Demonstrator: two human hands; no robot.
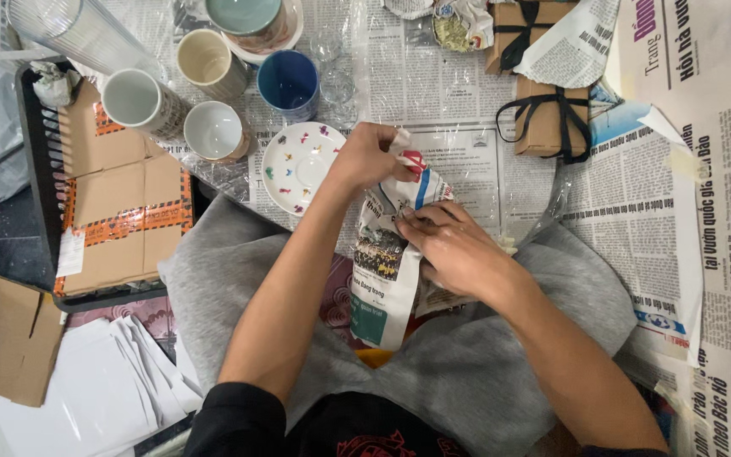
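As I look down from the head camera, I see both bare hands closed on one newspaper-wrapped bundle (387, 254) held over the lap, just at the near edge of the newspaper-covered desk (467, 110). The bundle is long and narrow; its long axis runs from the top, near the left hand (370, 156), down and slightly toward the body, ending between the forearms above grey trousers (467, 372).

The left hand sits at the far, upper end, its fingers (395, 144) curled shut and pinching the gathered paper there. The right hand (450, 245) lies lower and to the right, flat against the bundle's side, fingers (420, 222) pressed along the paper about midway down; I cannot tell whether they grip it or only press a fold. So the bundle lies directly under and between both hands, touching each, with the left hand nearer its top and the right nearer its middle. What the paper covers is hidden.

Just beside the left hand, to its left, a white saucer with small coloured marks (298, 161) rests on the desk. Beyond it stand a blue mug (288, 85) and several pale mugs (213, 131). Far to the right, well apart from both hands, lie two brown boxes tied with black ribbon (552, 118). A flattened cardboard piece with orange tape (120, 220) lies at the left.
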